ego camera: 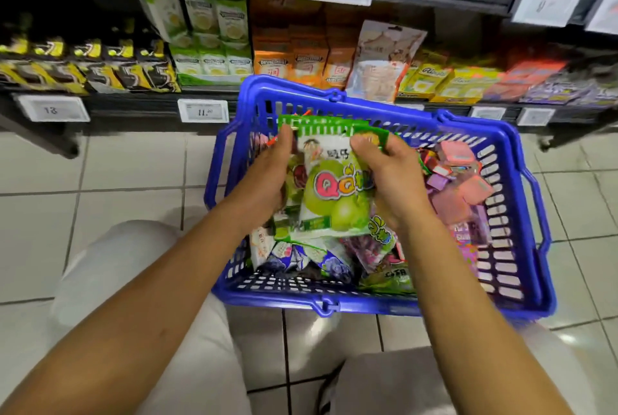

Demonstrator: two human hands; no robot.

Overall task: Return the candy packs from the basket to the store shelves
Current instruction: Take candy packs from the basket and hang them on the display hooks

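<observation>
Holding up a small stack of green candy packs [329,187] over the blue basket [521,230], between both hands. Gripping the left edge of the stack with the left hand [271,177], fingers curled behind the packs and thumb up near the top left corner. Pinching the right side with the right hand [389,177], thumb on the front near the top right corner, fingers closed round the edge. Showing a front pack with green round fruit and big pink letters, tilted a little, top edge pointing to the shelves [207,103].

Sitting on the pale floor tiles [110,167], just in front of the bottom shelf, with the basket's far rim close to the price tags [203,111]. Lying under the held stack inside the basket: more candy packs, purple grape ones [311,261] near the front, pink and red small boxes [458,180] piled at the right side.

Standing in rows on the shelf behind: green boxes [214,60], orange boxes [301,63], yellow boxes [448,83] and dark yellow-striped bags [83,73].
</observation>
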